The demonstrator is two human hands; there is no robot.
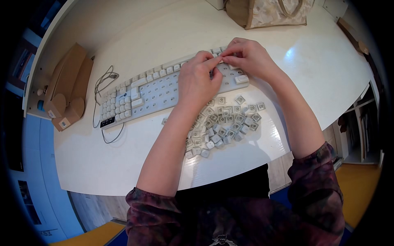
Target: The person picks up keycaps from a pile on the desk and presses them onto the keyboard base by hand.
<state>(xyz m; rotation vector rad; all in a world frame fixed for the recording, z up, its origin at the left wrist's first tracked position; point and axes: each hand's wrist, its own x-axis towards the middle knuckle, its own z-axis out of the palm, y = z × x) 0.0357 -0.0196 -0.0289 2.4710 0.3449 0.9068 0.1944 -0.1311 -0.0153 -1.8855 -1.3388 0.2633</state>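
A white keyboard [158, 92] lies slanted across the desk, with many bare key sockets in its middle and keycaps left along its far row and left end. My left hand [200, 78] rests over its right part, thumb and forefinger closed. From the other side my right hand [250, 55] meets it in a pinch. The fingertips of both come together at a pale keycap on the far row, mostly covered by the fingers. Nearer to me, partly behind my left forearm, lies a heap of loose keycaps [225, 119], several turned underside up.
A grey cable [98, 88] loops at the keyboard's left end. An opened cardboard box [67, 88] stands at the desk's left side. A beige and brown bag [269, 14] sits at the back. The white desk [115, 164] has a curved front edge close to my body.
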